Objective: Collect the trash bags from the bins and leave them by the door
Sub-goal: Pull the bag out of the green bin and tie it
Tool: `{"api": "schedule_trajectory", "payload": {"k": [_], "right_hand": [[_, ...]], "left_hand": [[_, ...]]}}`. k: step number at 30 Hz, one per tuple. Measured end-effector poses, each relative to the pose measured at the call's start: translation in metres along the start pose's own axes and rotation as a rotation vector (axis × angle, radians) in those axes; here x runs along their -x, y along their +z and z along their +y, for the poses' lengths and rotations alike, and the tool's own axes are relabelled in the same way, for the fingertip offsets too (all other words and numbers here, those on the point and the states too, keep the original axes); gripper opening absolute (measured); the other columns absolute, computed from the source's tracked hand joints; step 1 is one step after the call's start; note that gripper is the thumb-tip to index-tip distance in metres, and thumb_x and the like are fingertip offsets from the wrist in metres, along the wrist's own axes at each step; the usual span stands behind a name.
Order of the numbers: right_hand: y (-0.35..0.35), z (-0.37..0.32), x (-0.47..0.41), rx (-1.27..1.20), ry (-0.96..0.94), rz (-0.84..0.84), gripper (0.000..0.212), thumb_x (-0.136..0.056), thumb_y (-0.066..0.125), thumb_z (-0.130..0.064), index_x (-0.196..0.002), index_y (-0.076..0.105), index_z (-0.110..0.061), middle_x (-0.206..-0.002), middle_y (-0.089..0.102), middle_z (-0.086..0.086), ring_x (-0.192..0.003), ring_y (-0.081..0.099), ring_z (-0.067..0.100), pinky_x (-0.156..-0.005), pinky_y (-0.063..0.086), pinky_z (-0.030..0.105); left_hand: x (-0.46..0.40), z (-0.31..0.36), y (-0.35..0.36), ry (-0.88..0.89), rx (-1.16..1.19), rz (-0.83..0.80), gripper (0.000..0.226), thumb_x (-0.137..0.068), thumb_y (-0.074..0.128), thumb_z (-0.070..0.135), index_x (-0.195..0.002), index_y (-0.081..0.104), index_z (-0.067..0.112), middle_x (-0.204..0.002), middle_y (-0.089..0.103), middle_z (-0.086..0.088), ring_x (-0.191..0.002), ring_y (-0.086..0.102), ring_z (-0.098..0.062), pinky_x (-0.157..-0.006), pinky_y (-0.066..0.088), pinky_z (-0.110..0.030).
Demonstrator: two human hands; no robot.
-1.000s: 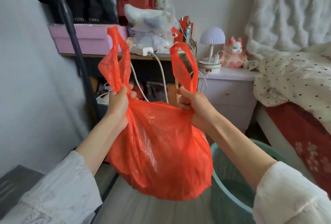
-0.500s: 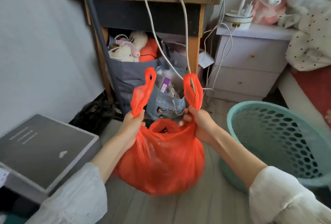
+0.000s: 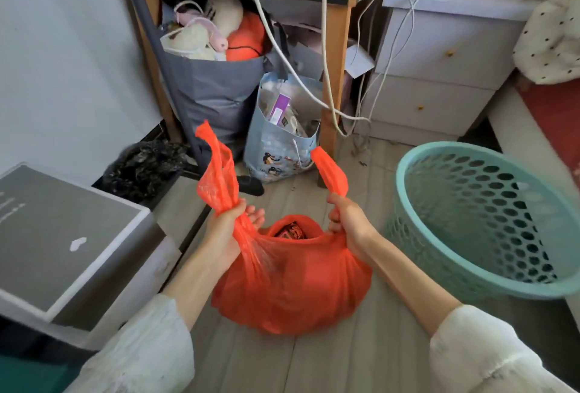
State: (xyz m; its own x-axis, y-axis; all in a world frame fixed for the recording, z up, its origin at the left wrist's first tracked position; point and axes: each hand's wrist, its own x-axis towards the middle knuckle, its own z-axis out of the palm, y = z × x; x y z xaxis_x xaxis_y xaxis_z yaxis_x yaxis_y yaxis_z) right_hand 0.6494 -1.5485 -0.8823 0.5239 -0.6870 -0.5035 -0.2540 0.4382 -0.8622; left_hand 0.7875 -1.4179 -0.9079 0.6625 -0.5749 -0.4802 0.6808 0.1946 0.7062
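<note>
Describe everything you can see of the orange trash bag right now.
The orange trash bag is thin, crinkly, translucent plastic, bulging and full. Its mouth gapes open, showing a dark wrapper inside. Two handle loops stick up, twisted. The left hand grips the base of one loop, the right hand the other. It sits low over the wooden floor, beside the teal basket; floor contact is unclear.
</note>
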Motion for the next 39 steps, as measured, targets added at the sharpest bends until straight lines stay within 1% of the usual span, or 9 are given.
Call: {"api": "schedule_trajectory", "payload": {"k": [6, 11, 14, 18, 24, 27, 32, 36, 39], "right_hand": [[-0.002, 0.008, -0.003, -0.216, 0.049, -0.084, 0.027, -0.098, 0.031, -0.013, -0.079, 0.048, -0.008, -0.041, 0.03, -0.004, -0.03, 0.031, 0.007, -0.036, 0.033, 0.019], [-0.001, 0.013, -0.004, 0.264, -0.045, 0.073, 0.027, -0.093, 0.036, -0.012, -0.066, 0.043, -0.015, -0.047, 0.035, -0.001, -0.04, 0.034, 0.01, -0.043, 0.027, 0.02], [-0.001, 0.015, -0.002, 0.303, 0.007, 0.024, 0.017, -0.092, 0.044, -0.023, -0.078, 0.046, -0.014, -0.056, 0.034, 0.001, -0.05, 0.031, 0.014, -0.049, 0.026, 0.023], [0.001, 0.014, 0.004, 0.297, 0.042, -0.071, 0.058, -0.088, 0.031, -0.063, -0.109, 0.049, -0.012, -0.066, 0.036, -0.006, -0.053, 0.032, 0.009, -0.051, 0.026, 0.02], [0.007, 0.009, 0.023, 0.421, -0.136, -0.277, 0.04, -0.089, 0.035, -0.059, -0.071, 0.043, -0.024, -0.035, 0.034, -0.016, -0.033, 0.033, 0.0, -0.05, 0.025, 0.016], [0.007, 0.01, 0.027, 0.413, -0.152, -0.314, 0.027, -0.093, 0.038, -0.05, -0.088, 0.055, -0.029, -0.044, 0.044, -0.022, -0.035, 0.043, -0.011, -0.043, 0.032, 0.007], [0.011, 0.021, 0.012, 0.08, 0.01, -0.19, 0.043, -0.094, 0.032, -0.05, -0.072, 0.057, -0.023, -0.035, 0.052, -0.013, -0.026, 0.04, 0.0, -0.031, 0.026, 0.009], [0.007, 0.024, 0.004, -0.245, 0.121, -0.338, 0.053, -0.095, 0.025, -0.052, -0.066, 0.049, -0.014, -0.033, 0.038, -0.007, -0.026, 0.022, 0.003, -0.032, 0.019, 0.013], [0.003, 0.022, 0.003, -0.225, 0.128, -0.42, 0.053, -0.094, 0.031, -0.052, -0.055, 0.039, -0.017, -0.032, 0.026, -0.009, -0.028, 0.018, 0.004, -0.036, 0.017, 0.015]], "left_hand": [[-0.005, 0.001, -0.012, -0.007, -0.119, -0.01, 0.017, -0.093, 0.048, 0.015, -0.076, 0.048, 0.016, -0.038, 0.038, 0.008, -0.029, 0.036, -0.005, -0.036, 0.036, -0.015], [0.004, 0.005, 0.001, -0.039, -0.11, -0.189, 0.006, -0.082, 0.045, 0.017, -0.079, 0.049, 0.019, -0.044, 0.031, 0.008, -0.031, 0.021, -0.006, -0.039, 0.02, -0.02], [0.004, 0.005, -0.001, -0.047, -0.08, -0.245, 0.022, -0.071, 0.045, 0.021, -0.091, 0.053, 0.016, -0.058, 0.036, 0.003, -0.037, 0.026, -0.009, -0.044, 0.026, -0.022], [0.002, 0.001, -0.001, -0.056, -0.263, -0.227, 0.023, -0.096, 0.031, 0.023, -0.088, 0.052, 0.019, -0.066, 0.032, 0.003, -0.031, 0.027, -0.003, -0.038, 0.022, -0.017], [0.019, -0.006, 0.017, 0.128, -0.84, -0.259, 0.024, -0.099, 0.028, 0.026, -0.103, 0.049, 0.017, -0.057, 0.031, 0.002, -0.027, 0.029, 0.0, -0.032, 0.021, -0.01], [0.021, -0.015, 0.023, 0.385, -1.21, -0.304, 0.026, -0.098, 0.033, 0.02, -0.111, 0.055, 0.015, -0.071, 0.057, -0.007, -0.068, 0.064, -0.009, -0.055, 0.04, -0.019], [0.022, -0.032, 0.016, 0.431, -1.546, -0.534, 0.033, -0.096, 0.033, 0.032, -0.118, 0.054, 0.02, -0.117, 0.064, -0.004, -0.11, 0.058, -0.024, -0.092, 0.045, -0.038], [0.02, -0.027, 0.013, 0.098, -1.185, -0.521, 0.022, -0.096, 0.041, 0.025, -0.077, 0.052, 0.02, -0.046, 0.045, 0.012, -0.047, 0.041, -0.007, -0.046, 0.031, -0.02], [0.015, -0.013, 0.006, -0.147, -0.854, -0.483, 0.013, -0.093, 0.047, 0.017, -0.083, 0.053, 0.012, -0.041, 0.029, 0.014, -0.039, 0.026, -0.003, -0.043, 0.022, -0.017]]}}
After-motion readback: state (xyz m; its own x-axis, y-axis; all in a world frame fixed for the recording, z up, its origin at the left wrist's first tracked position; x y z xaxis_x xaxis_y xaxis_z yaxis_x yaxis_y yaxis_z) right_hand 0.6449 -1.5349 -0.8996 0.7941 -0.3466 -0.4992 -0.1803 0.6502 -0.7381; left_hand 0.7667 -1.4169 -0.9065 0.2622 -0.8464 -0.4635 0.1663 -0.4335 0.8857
